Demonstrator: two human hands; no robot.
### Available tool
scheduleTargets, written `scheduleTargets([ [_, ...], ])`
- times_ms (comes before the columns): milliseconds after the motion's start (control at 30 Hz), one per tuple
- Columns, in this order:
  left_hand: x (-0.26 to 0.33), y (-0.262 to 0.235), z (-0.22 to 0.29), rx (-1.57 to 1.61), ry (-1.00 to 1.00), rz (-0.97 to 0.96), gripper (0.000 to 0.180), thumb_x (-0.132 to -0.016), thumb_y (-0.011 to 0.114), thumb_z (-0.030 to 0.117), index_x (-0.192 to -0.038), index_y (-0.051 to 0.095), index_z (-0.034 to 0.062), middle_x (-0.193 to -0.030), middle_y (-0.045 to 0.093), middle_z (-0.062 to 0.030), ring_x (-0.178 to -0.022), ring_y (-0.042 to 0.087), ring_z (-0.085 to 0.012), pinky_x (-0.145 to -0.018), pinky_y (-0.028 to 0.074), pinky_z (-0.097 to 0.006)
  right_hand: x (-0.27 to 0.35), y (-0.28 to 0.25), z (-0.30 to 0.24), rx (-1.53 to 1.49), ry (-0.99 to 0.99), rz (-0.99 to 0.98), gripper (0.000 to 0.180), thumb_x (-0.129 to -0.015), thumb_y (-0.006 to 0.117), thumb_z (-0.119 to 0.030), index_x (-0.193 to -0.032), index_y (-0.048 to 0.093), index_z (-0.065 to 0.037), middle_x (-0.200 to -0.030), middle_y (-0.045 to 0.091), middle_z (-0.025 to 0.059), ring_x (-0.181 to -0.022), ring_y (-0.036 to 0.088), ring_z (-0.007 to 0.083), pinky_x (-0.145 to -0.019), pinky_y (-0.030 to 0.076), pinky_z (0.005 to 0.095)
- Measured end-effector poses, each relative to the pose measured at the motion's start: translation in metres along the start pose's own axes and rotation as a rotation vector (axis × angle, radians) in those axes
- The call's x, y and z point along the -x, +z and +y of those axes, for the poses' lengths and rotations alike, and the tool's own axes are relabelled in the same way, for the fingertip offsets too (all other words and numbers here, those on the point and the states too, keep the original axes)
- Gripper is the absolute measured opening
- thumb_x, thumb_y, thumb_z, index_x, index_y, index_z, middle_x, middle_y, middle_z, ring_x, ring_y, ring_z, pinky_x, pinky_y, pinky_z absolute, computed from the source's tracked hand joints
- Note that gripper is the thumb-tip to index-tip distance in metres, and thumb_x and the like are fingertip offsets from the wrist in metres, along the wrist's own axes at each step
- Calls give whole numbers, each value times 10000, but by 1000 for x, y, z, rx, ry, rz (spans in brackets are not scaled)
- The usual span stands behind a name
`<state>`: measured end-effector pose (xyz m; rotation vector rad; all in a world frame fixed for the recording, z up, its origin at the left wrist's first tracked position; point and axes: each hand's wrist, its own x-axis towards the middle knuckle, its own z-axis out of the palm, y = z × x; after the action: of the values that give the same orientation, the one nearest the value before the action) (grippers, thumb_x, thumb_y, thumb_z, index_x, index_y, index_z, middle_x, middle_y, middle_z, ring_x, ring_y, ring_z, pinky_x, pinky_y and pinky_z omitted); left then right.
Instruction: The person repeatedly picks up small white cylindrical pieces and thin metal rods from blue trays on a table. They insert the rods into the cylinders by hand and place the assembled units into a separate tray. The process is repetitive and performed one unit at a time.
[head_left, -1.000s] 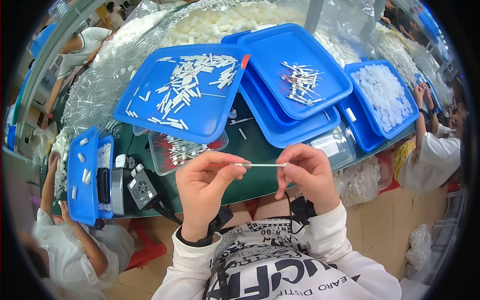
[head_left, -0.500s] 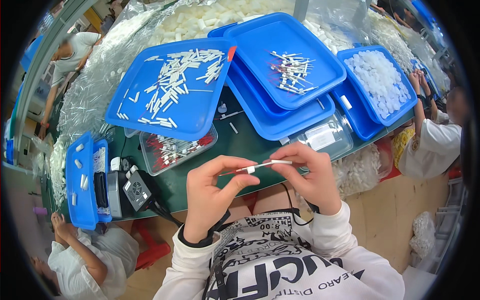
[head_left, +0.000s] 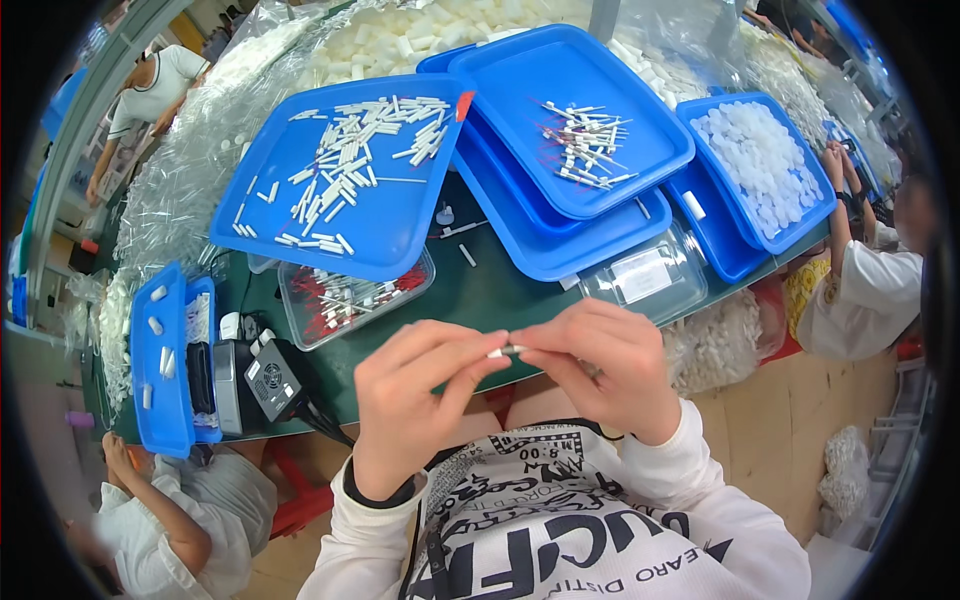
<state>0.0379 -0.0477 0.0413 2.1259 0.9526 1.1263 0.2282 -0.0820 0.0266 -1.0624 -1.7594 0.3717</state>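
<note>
In front of my body my two hands meet fingertip to fingertip. My left hand (head_left: 415, 400) pinches a thin stick with a small white block (head_left: 497, 353) on it; the fingers cover most of it. My right hand (head_left: 615, 365) is closed in a pinch at the same spot, its fingertips hiding the slim white tube it holds. Just beyond the hands stands a clear box (head_left: 355, 333) of white pieces with red ends. Behind it, a blue tray (head_left: 395, 225) carries many loose white tubes.
Stacked blue trays (head_left: 650, 175) hold a pile of thin white sticks on top. At right, another blue tray (head_left: 822, 210) contains translucent white pieces. A clear lidded container (head_left: 660, 270) lies below the stack. At left are a small grey machine (head_left: 272, 383) and a blue tray (head_left: 160, 420). Co-workers sit on both sides.
My hands have drawn together, and the fingertips now nearly touch. The stick and tube, plainly visible before, are mostly covered by the fingers.
</note>
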Motion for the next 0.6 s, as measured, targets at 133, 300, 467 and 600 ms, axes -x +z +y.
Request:
scheduleTargets([
  [133,-3,4,-1,-14,21,98,138,-696,776,-2,-818,714,18,-723,688,-80,-594,610,-192,-553,464,-277,-4,-4,3,-3,57,-14,137,-767,733,-47,-898,692,-50,-697,637,58,-601,594,210,-535,461,313],
  [300,-5,5,-4,1,64,58,148,-703,757,-49,-839,708,-17,-739,697,-98,-649,641,-181,-597,474,-264,-4,-4,6,-37,63,-15,133,-759,745,-57,-886,704,-58,-675,627,54,-582,592,204,-520,453,308],
  [467,-2,8,-8,110,60,71,161,-669,793,-6,-806,710,9,-722,684,-79,-606,621,-205,-549,467,-285,-2,-2,9,-94,-2,29,123,-750,759,-57,-865,714,-54,-693,656,57,-567,606,187,-500,453,289],
  [600,-1,11,-9,-17,221,132,182,-653,801,-13,-807,709,14,-719,671,-73,-617,623,-209,-549,460,-292,-4,0,8,-149,52,-28,148,-752,766,-62,-892,719,-47,-734,685,62,-586,627,180,-511,468,271],
])
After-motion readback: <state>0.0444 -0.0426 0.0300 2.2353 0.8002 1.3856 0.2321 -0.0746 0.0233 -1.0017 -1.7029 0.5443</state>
